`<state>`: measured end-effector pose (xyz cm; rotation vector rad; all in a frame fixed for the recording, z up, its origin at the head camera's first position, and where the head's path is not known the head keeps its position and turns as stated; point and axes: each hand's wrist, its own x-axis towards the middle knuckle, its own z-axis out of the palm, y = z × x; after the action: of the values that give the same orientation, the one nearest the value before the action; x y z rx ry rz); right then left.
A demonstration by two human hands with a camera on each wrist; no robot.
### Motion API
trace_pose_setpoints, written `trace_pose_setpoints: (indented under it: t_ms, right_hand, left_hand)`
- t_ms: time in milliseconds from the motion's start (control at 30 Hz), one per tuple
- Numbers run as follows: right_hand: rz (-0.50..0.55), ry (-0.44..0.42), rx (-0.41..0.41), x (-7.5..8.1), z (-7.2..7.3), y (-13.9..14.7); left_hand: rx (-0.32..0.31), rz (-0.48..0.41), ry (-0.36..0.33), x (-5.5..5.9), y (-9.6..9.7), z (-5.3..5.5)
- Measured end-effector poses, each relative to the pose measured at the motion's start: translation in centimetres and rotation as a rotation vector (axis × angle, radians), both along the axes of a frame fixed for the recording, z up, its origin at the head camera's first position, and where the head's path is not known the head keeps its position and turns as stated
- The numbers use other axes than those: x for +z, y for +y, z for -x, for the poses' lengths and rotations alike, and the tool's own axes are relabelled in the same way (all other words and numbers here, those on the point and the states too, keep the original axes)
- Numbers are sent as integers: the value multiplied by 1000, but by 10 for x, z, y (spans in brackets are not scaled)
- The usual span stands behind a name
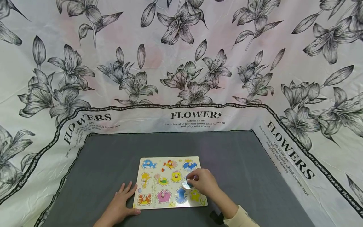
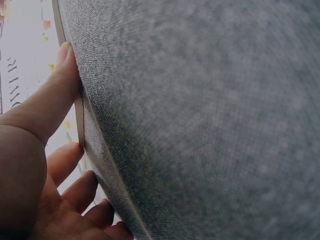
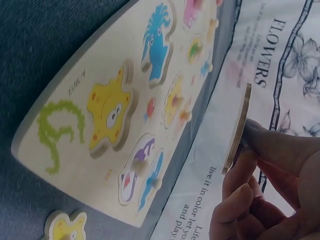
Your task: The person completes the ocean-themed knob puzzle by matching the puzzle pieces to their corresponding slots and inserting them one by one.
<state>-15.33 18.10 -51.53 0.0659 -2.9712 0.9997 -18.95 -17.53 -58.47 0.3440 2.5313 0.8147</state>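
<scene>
A pale wooden puzzle board (image 1: 157, 205) with printed sea animals lies flat on the grey cloth. My left hand (image 1: 121, 201) rests at its left side, fingers spread, with the thumb along the near edge; the left wrist view shows the thumb (image 2: 56, 82) against the board's rim. Above the board's right part, my right hand (image 1: 204, 184) pinches a thin wooden puzzle piece (image 3: 238, 131), seen edge-on, its picture hidden. Below it the starfish recess (image 3: 111, 111) and squid recess (image 3: 159, 44) show no knobs. A knobbed penguin piece (image 3: 131, 175) sits in the board.
A loose yellow starfish piece (image 3: 59, 229) lies on the cloth beside the board. The grey tabletop (image 1: 119, 157) meets a white flower-printed curtain (image 1: 136, 118) at the back and sides. Near the right sleeve (image 1: 239, 217) is a small black object (image 1: 216, 217).
</scene>
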Motion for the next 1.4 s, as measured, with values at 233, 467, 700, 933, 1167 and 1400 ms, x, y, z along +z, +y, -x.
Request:
trace_pose_setpoints:
  t_ms: [233,467,700,933,1167,1400]
  right_hand:
    - [28,-44,6,-1,-2,-8]
    - [-11,-40,41,-10,-5,-17]
    - [31,-72,62,-19,-6,-24]
    - [20,-107,70,-32,-4,-28]
    - [18,-138,83,-38,-4,-30]
    - [-14,-142,89,-38,-1,-33]
  left_hand:
    - [-3,-8,17,1,-1,1]
    - [-5,-12,23,2,-2,2]
    - [-10,-9,28,4,-3,4]
    - [-13,-12,31,4,-5,4]
    - [-11,-10,26,4,-6,6]
    - [-14,-14,20,5,-7,8]
